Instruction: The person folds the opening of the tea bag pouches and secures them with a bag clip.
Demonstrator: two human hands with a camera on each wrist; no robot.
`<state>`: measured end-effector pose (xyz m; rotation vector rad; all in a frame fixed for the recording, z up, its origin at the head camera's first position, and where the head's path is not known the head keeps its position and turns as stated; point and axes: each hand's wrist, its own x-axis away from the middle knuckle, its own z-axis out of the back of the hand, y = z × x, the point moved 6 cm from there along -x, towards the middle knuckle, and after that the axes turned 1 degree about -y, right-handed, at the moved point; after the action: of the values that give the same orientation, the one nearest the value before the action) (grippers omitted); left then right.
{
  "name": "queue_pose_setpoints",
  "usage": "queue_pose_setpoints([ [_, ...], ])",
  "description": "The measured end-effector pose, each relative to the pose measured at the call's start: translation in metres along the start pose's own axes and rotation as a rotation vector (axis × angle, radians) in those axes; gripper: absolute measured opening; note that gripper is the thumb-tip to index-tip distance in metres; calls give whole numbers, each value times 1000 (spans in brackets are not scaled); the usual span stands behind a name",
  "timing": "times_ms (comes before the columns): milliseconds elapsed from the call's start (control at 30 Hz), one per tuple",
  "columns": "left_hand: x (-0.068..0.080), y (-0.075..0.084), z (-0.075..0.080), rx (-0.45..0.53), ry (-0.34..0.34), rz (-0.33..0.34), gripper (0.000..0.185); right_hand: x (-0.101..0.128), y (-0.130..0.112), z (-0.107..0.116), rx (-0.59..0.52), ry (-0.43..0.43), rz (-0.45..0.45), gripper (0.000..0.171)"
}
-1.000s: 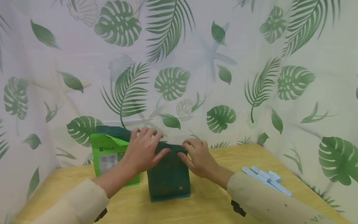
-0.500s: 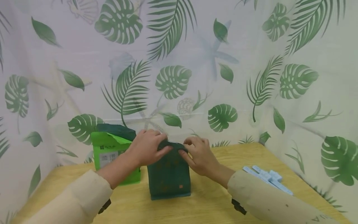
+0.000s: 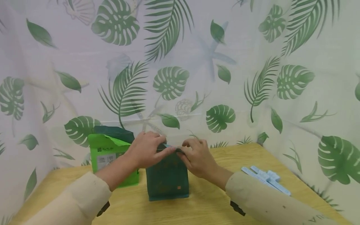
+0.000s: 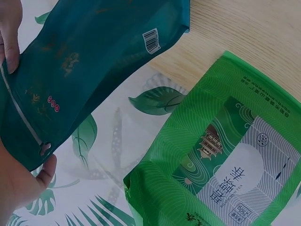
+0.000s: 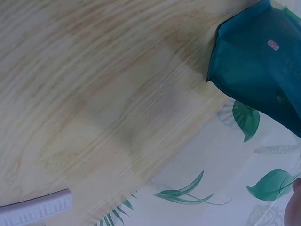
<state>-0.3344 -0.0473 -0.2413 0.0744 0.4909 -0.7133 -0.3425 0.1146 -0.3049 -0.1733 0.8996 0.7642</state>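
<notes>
A dark teal stand-up pouch [image 3: 167,179] stands on the table in the head view. My left hand [image 3: 146,150] pinches the left part of its top edge, thumb in front. At the right part of that edge my right hand [image 3: 199,157] pinches the rim, with its thumb close to the left thumb. A sliver of pale lining shows between the hands. In the left wrist view the pouch [image 4: 101,52] bears a barcode and a pale band near its mouth, and the left hand [image 4: 21,183] holds its corner. The right wrist view shows the pouch's base side [image 5: 254,61].
A bright green tea pouch [image 3: 97,142] stands left of the hands, its top flap loose, with a dark teal pouch [image 3: 113,131] behind it. Several pale blue bag clips [image 3: 265,178] lie on the wooden table [image 3: 213,206] at right. A leaf-print cloth [image 3: 182,56] hangs behind.
The thumbs have come closer together along the pouch's top. The rim, dark and folded before, now shows a pale inner strip. The left hand's fingers have curled lower behind the edge.
</notes>
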Motion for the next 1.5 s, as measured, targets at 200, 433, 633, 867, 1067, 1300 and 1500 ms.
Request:
queue_pose_setpoints([
  [200,-1,-3,1,76,3,11,36,0,0,3,-143,-8,-57,61],
  [433,1,-5,3,98,-14,-12,30,-1,1,0,-207,-34,-98,29],
  [633,4,-5,0,75,-70,-42,25,-1,-5,-4,-171,-73,-74,28],
  [867,7,4,-1,-30,69,-195,20,3,-2,-4,-141,-91,-62,46],
  [1067,7,15,-1,-25,105,-142,18,19,33,6,-141,-208,-152,28],
  [1300,7,25,5,-20,93,-86,24,56,89,10,38,-611,-297,36],
  [1500,5,28,5,11,62,-62,29,97,117,16,96,-1011,-405,44],
])
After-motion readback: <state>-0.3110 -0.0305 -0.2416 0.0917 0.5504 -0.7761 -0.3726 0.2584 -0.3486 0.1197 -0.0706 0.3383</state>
